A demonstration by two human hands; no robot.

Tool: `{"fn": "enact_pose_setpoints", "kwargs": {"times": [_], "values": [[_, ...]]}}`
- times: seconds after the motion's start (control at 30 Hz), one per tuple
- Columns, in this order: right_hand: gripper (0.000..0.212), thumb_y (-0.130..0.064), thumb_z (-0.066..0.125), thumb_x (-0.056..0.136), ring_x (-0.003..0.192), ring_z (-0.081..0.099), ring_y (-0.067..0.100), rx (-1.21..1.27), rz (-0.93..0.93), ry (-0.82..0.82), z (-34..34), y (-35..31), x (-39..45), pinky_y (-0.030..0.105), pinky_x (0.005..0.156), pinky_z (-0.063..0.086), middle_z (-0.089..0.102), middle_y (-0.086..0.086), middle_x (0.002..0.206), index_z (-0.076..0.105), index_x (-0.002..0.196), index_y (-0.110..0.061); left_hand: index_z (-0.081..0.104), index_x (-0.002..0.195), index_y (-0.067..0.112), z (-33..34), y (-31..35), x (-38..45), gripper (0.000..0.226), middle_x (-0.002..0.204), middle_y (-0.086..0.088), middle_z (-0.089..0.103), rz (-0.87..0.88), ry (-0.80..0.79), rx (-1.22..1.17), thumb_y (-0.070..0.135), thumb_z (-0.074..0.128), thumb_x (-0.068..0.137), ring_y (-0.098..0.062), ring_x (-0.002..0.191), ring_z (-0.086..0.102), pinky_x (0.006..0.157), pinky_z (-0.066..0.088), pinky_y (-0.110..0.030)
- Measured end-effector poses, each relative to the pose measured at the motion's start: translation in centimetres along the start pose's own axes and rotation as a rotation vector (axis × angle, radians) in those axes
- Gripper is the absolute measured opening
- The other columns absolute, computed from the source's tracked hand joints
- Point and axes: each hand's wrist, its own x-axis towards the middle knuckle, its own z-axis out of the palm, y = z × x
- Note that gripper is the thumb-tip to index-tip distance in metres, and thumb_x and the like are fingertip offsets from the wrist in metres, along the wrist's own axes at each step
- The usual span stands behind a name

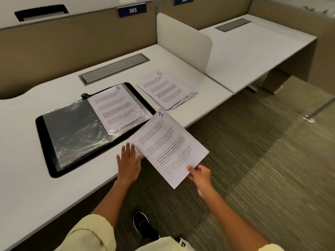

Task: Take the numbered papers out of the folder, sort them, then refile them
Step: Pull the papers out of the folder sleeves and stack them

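Right hand (199, 175) pinches white printed sheet numbered 1 (168, 147); left hand (129, 163), fingers straight, touches its edge beside open black folder (49, 167).

Black folder (49, 167) with silvery sleeves, white papers (168, 89) numbered in blue, white desk (27, 196), brown-striped carpet (272, 169).

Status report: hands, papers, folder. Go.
Right hand pinches sheet 1 off the desk edge. Left hand flat by the folder, open, sheet 8 still sleeved. Stack topped by 6. Nothing blocking.
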Motion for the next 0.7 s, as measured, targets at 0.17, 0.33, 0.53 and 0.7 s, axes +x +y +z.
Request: {"fn": "enact_pose_setpoints", "kwargs": {"times": [0.17, 0.33, 0.53, 0.7], "values": [[0.013, 0.0, 0.063, 0.094, 0.094, 0.069, 0.016, 0.043, -0.004, 0.05, 0.0, -1.1, 0.6, 0.034, 0.081, 0.059, 0.07, 0.004, 0.103, 0.064, 0.097, -0.013, 0.004, 0.157, 0.015, -0.1, 1.1, 1.2, 0.063, 0.164, -0.004, -0.01, 0.022, -0.007, -0.008, 0.043, 0.026, 0.105, -0.019, 0.15, -0.013, 0.121, -0.006, -0.047], [0.012, -0.001, 0.063, 0.094, 0.095, 0.069, 0.017, 0.11, -0.024, 0.076, 2.2, -2.7, 1.8, 0.027, 0.073, 0.058, 0.071, 0.006, 0.103, 0.065, 0.098, -0.012, 0.002, 0.157, 0.015, -1.0, 0.4, 3.7, 0.068, 0.163, -0.003, -0.014, 0.071, 0.005, 0.004, 0.052, 0.021, 0.103, -0.018, 0.149, -0.017, 0.121, -0.007, -0.047], [0.013, -0.001, 0.063, 0.094, 0.1, 0.069, 0.019, 0.183, -0.038, 0.079, 6.5, -4.8, 4.1, 0.031, 0.077, 0.058, 0.071, 0.009, 0.109, 0.065, 0.103, -0.01, 0.009, 0.156, 0.014, -2.8, -1.3, 7.8, 0.083, 0.164, -0.006, -0.003, 0.118, 0.038, 0.038, 0.065, 0.006, 0.091, -0.022, 0.151, -0.008, 0.119, -0.005, -0.049], [0.015, 0.0, 0.062, 0.094, 0.097, 0.069, 0.017, 0.247, -0.05, 0.099, 10.3, -6.5, 5.5, 0.03, 0.075, 0.058, 0.07, 0.007, 0.107, 0.064, 0.102, -0.012, 0.007, 0.157, 0.016, -4.0, -3.3, 11.1, 0.079, 0.164, -0.003, -0.008, 0.118, 0.018, 0.019, 0.062, 0.012, 0.093, -0.021, 0.15, -0.013, 0.119, -0.008, -0.049]]}}
